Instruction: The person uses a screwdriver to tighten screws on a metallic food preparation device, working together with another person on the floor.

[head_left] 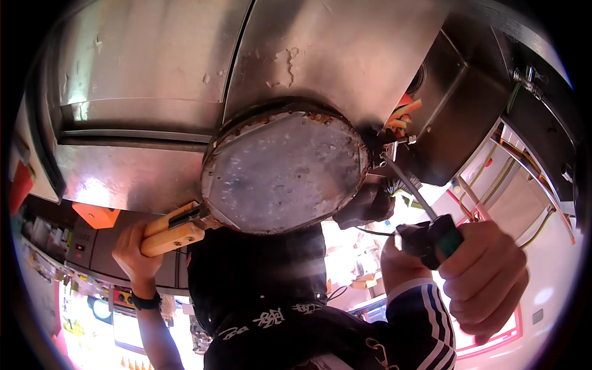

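My left hand (pixel 137 256) is wrapped round the pale wooden handles (pixel 172 233) of a round metal pan, which looks like a hinged two-sided one. The pan's flat grey face (pixel 283 172) is tilted toward me, scuffed and wet-looking, with brown rust round its rim. On the side away from the handles sits a dark metal fitting with a small bolt (pixel 404 140). My right hand (pixel 487 280) is closed on the black and green handle of a screwdriver (pixel 412 189). Its shaft slants toward that fitting; whether the tip touches it I cannot tell.
A stainless steel counter (pixel 142 55) lies beyond the pan. Right of it is a dark sink (pixel 456 111), with orange and green strips (pixel 404 117) near its edge and a metal tap (pixel 530 83). An orange box-like object (pixel 95 214) is at the left.
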A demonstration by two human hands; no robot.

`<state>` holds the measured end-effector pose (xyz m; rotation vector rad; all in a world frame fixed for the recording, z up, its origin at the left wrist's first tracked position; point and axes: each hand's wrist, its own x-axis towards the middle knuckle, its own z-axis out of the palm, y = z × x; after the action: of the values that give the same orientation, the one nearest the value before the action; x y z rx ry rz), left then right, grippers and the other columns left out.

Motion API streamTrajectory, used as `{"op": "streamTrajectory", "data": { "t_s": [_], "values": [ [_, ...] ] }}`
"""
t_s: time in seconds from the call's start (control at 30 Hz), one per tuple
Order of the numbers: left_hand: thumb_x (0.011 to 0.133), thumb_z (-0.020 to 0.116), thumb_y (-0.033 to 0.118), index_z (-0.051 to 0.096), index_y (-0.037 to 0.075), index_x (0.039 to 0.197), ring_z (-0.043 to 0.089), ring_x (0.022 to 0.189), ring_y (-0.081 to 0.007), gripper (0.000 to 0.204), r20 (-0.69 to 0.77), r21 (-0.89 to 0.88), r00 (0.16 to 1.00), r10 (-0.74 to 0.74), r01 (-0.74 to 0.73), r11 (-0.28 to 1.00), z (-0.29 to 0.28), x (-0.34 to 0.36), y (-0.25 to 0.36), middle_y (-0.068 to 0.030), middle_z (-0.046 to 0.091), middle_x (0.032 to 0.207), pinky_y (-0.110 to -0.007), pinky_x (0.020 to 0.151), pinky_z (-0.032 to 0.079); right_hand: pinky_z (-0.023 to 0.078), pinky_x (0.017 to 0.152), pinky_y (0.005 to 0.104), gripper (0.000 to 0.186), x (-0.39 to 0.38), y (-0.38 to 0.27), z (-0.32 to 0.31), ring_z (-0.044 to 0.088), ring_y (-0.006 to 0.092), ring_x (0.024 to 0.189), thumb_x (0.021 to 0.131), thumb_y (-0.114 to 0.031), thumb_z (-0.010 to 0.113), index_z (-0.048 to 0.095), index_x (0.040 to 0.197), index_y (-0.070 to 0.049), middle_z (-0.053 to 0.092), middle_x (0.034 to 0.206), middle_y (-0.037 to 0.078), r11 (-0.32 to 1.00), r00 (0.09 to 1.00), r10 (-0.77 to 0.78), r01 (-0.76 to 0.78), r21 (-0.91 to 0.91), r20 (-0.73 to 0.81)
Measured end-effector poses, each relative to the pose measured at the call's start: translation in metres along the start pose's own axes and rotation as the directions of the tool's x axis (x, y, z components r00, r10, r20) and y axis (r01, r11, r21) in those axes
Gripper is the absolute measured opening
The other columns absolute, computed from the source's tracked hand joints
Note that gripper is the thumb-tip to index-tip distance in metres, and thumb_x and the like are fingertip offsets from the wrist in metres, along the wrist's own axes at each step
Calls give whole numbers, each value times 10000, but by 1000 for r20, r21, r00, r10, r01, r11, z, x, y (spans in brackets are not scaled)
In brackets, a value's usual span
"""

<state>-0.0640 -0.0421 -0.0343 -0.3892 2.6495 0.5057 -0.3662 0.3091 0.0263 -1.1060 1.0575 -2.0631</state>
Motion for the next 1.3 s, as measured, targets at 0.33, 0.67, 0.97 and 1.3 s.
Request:
{"op": "streamTrajectory", "data": {
  "t_s": [0.33,0.67,0.97,1.3],
  "values": [
    [661,695,214,633,51,855,614,666,-352,261,0,3,1000,-26,26,1000,2,1,2,-129,620,759,-392,584,494,331,320,202,303,-29,-27,-13,465,93,348,814,-205,629,563,542,-90,516,467,24,873,971,-156,222,434,-183],
    [637,732,173,632,21,877,617,679,-363,301,1,2,998,-58,58,998,2,-3,1,-150,620,758,-389,602,499,348,522,189,324,-75,-28,28,332,74,382,852,-224,472,390,539,-199,388,434,-54,923,583,-187,-172,-345,-791],
    [654,749,131,605,12,998,632,723,-283,392,327,-166,941,-84,145,975,-19,11,0,-109,627,793,-329,638,485,294,476,305,246,-76,-53,44,329,138,497,865,-138,358,376,619,-142,404,546,11,909,681,-108,-228,-350,-724],
    [578,658,33,557,-39,1062,507,725,-123,500,673,-345,736,69,230,910,-35,15,-15,-57,524,777,-262,653,423,286,479,299,324,-125,-99,102,325,160,481,952,-180,309,364,645,-93,375,544,70,870,287,-286,-322,-373,-914]
  ]
}}
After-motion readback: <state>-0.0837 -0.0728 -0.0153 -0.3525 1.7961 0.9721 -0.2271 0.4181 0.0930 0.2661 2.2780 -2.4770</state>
